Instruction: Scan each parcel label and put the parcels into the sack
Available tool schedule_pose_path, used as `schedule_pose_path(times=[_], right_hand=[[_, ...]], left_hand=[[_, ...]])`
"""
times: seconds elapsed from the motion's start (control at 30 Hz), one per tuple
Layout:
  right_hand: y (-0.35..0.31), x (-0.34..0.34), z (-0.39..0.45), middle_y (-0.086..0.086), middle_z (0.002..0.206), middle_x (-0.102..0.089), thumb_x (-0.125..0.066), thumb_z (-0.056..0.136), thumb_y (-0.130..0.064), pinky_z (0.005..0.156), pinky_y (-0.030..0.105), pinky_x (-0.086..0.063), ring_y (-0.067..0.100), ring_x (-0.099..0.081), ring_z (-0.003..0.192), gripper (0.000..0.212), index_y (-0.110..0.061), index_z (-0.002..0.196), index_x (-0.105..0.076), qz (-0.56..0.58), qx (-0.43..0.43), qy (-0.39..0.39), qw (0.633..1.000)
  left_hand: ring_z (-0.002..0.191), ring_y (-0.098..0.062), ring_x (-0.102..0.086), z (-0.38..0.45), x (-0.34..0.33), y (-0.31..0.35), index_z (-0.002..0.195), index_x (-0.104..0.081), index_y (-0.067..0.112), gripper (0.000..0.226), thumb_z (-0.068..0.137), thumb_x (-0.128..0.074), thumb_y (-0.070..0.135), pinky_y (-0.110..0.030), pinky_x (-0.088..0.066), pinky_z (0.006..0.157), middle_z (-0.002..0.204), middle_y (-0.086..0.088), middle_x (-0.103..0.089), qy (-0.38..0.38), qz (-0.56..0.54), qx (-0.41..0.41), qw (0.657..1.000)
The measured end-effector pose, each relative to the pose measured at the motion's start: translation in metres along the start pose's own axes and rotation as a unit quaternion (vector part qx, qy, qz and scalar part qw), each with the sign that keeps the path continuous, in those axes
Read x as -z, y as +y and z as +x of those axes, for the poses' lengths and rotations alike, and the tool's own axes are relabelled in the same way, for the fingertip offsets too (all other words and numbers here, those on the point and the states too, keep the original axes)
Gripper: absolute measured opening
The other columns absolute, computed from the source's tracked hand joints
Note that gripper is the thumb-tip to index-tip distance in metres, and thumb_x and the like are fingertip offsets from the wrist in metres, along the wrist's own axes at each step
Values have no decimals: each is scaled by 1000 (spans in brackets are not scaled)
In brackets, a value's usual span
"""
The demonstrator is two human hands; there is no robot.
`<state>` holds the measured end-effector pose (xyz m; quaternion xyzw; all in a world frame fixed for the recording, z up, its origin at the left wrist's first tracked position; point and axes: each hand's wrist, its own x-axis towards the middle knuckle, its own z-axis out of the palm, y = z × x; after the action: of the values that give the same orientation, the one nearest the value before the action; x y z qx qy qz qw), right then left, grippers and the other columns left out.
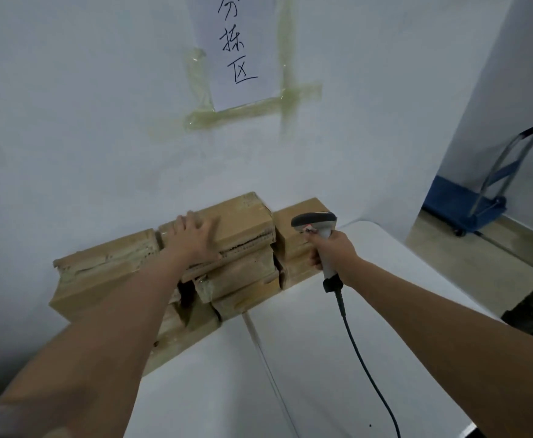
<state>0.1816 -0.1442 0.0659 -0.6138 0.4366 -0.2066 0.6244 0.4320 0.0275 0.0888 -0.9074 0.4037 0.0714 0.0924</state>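
From your head camera, you stand at a white folding table point(337, 343) with a seam running down its middle, pushed against a pale painted wall point(84, 121). On that wall a white paper sheet point(243, 49) is fixed with yellowish clear tape point(246, 110); the handwriting that shows on it reads 分拣区. To your right the room opens onto a bare floor where one blue folding hand trolley point(480, 200) stands by the far wall.

The brown cardboard parcels point(107, 270) are stacked at the back of the table, touching the wall, in an uneven pile; about seven can be made out, though the lower ones overlap too much for a sure count. No label text on them can be read from here.

Your left hand point(195, 237) lies flat with its fingers spread on the topmost brown parcel point(243, 221), pressing on its near left corner. Your right hand point(331, 248) is wrapped around the handle of one grey and black handheld barcode scanner point(317, 224), whose head points at the parcels and whose black cable point(363, 358) trails back across the table towards you.
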Motion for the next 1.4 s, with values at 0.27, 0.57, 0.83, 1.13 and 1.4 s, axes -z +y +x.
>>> schedule_pose_path(times=[0.27, 0.57, 0.83, 1.13, 1.4], right_hand=[[9, -8, 14, 7, 61, -64, -72, 86, -34, 49, 25, -49, 17, -61, 48, 36, -2, 98, -63, -2, -34, 14, 999], [17, -7, 9, 10, 65, -64, -69, 88, -34, 54, 29, -50, 21, -62, 54, 33, -2, 94, -62, -1, -42, 12, 999], [36, 32, -15, 10, 67, -65, -68, 90, -34, 55, 30, -51, 20, -63, 56, 29, -6, 89, -62, 80, -70, 110, 988], [99, 102, -69, 11, 70, -64, -67, 92, -35, 55, 28, -50, 19, -61, 57, 30, -7, 83, -59, 127, -146, 180, 965], [149, 127, -114, 12, 69, -63, -68, 91, -33, 53, 27, -49, 19, -60, 55, 29, -6, 88, -58, 97, -205, 159, 961]], left_hand=[[144, -42, -13, 31, 0, -12, 151, -4, 45, 105, 72, -69, 70, -57, -12, 117, 156, -20, -12, -8, 11, -36, 999], [138, -43, -28, 22, 5, -9, 150, -10, 41, 105, 68, -62, 81, -54, -9, 118, 143, -23, -32, 15, -22, -41, 999], [118, -29, -51, -43, 24, 44, 134, -25, 51, 96, 55, -70, 82, -44, -39, 106, 126, -6, -46, -34, -272, -71, 959], [115, -23, -63, -110, -86, 132, 136, -33, 31, 101, 56, -88, 60, -44, -52, 102, 128, -5, -60, -322, -604, 14, 728], [104, -22, -63, -150, -174, 184, 145, -28, 31, 90, 75, -76, 61, -37, -57, 83, 128, -5, -58, -348, -577, 94, 733]])
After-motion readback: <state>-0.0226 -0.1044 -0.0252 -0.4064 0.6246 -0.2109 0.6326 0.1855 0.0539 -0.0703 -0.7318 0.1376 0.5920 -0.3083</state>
